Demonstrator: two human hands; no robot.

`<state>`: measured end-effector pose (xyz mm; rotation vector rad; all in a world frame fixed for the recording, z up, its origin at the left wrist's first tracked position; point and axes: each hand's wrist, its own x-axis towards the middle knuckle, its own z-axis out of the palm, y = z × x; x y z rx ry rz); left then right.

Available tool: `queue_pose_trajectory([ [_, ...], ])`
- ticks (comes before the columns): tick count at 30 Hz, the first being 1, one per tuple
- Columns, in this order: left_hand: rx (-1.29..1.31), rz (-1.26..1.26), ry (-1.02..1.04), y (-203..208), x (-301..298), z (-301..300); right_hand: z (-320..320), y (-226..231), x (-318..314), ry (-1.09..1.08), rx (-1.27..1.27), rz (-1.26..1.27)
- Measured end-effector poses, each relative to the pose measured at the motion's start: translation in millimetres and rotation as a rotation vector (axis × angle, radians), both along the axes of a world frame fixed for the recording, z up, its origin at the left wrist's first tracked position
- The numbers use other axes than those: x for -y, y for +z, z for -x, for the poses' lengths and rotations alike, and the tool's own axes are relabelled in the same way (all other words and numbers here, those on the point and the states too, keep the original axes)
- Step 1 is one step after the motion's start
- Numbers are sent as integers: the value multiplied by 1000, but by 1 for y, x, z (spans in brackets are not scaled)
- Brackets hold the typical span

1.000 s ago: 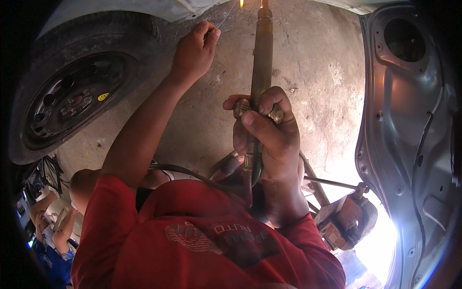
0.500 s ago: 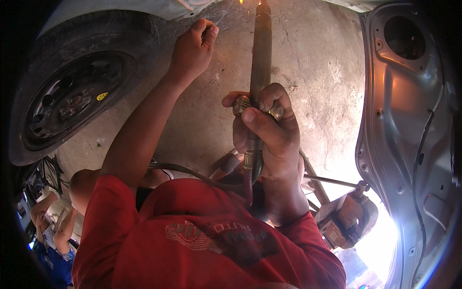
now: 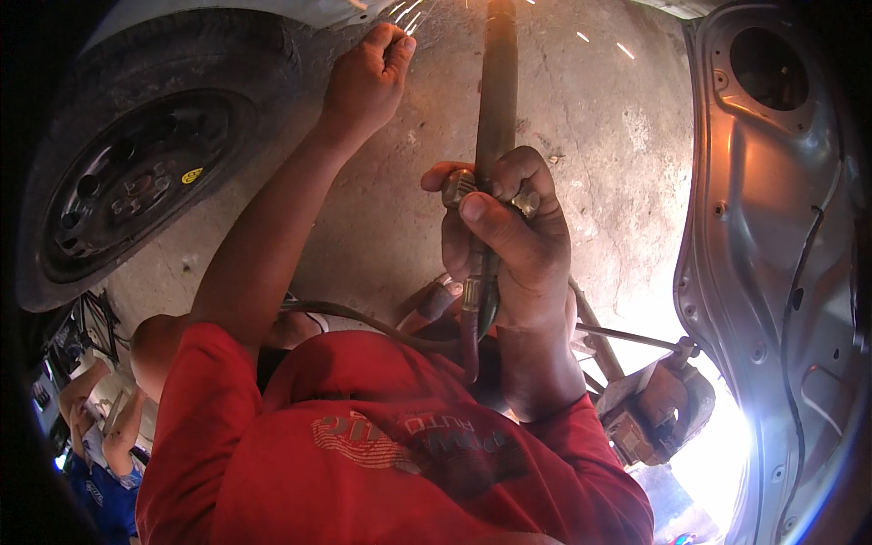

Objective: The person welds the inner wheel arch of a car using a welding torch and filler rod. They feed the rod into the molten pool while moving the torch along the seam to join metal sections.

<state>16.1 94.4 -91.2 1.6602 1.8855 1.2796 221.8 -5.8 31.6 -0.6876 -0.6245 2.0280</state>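
Observation:
My right hand (image 3: 529, 241) grips a gas welding torch (image 3: 499, 100) by its valve end, thumb and fingers around the brass knobs (image 3: 459, 187). The torch points away from me, and its tip lies beyond the top edge. Hoses leave its lower end; a dark hose (image 3: 363, 318) runs off to the left. My left hand (image 3: 368, 82) is pinched at the top, left of the torch, on a thin welding rod that is hard to make out among bright sparks (image 3: 407, 16).
A black tyre on a steel wheel (image 3: 136, 191) stands at left, below pale car bodywork (image 3: 218, 11). An opened car door (image 3: 740, 227) rises at right. A rusty metal device (image 3: 658, 413) sits lower right. Another person in blue (image 3: 100, 495) is at lower left. Concrete floor (image 3: 599, 154) lies beneath.
Sparks now fly near my left hand and to the right of the torch; before, only a small glow showed at the top. Both hands keep their grip with barely any shift.

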Motion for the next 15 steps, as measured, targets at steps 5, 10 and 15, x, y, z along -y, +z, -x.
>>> queue_pose_trajectory([
  [5, 16, 25, -10, 1, -2, 0, 0, -2, 0, -10, 1, -15],
  [10, 12, 19, -6, -2, -2, 0, 0, 0, -1, -20, 37, -4],
  [15, -17, -14, -17, -10, -4, 5, -1, -3, -1, -5, 19, -12],
])
